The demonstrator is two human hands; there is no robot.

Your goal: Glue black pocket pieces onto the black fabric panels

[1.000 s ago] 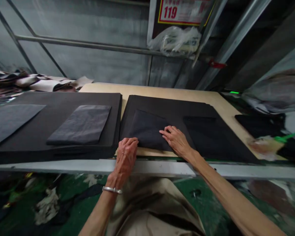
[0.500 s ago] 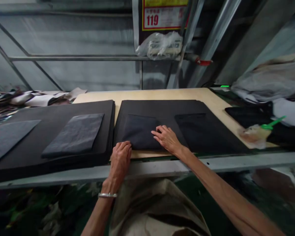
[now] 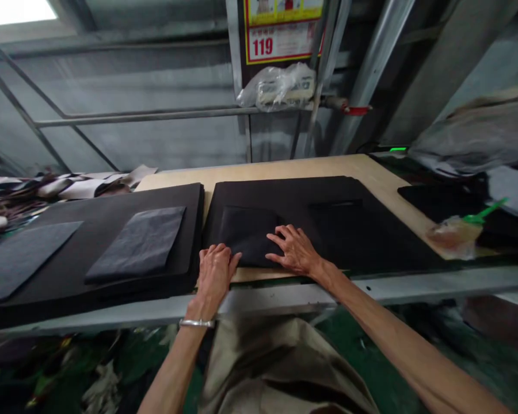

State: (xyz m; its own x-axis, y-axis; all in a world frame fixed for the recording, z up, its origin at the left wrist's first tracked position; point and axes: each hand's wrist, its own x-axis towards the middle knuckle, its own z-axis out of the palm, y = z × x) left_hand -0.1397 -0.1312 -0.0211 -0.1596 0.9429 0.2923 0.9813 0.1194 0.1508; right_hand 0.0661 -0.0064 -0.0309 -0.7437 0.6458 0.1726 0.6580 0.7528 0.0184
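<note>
My left hand (image 3: pixel 216 265) lies at the near left corner of a small dark fabric piece (image 3: pixel 250 227), thumb spread from the fingers. With fingers apart, my right hand (image 3: pixel 294 250) rests on the same piece's right side. Under it is a large black sheet (image 3: pixel 285 190), and a second dark piece (image 3: pixel 343 236) lies on that sheet to the right, its outline hard to make out. To the left, a stack of black sheets (image 3: pixel 112 201) carries two greyish fabric pieces, one nearer (image 3: pixel 140 241) and one farther left (image 3: pixel 30 256).
A pale board (image 3: pixel 259 169) covers the table behind the sheets. At right are a plastic bag with a green-handled tool (image 3: pixel 479 215) and dark cloth. Fabric scraps (image 3: pixel 86 187) pile up at the back left. A metal edge (image 3: pixel 276 296) runs along the front.
My left thumb has spread away from the fingers, which were bunched at the corner. The fingers of my right hand have opened wider. The view has shifted slightly.
</note>
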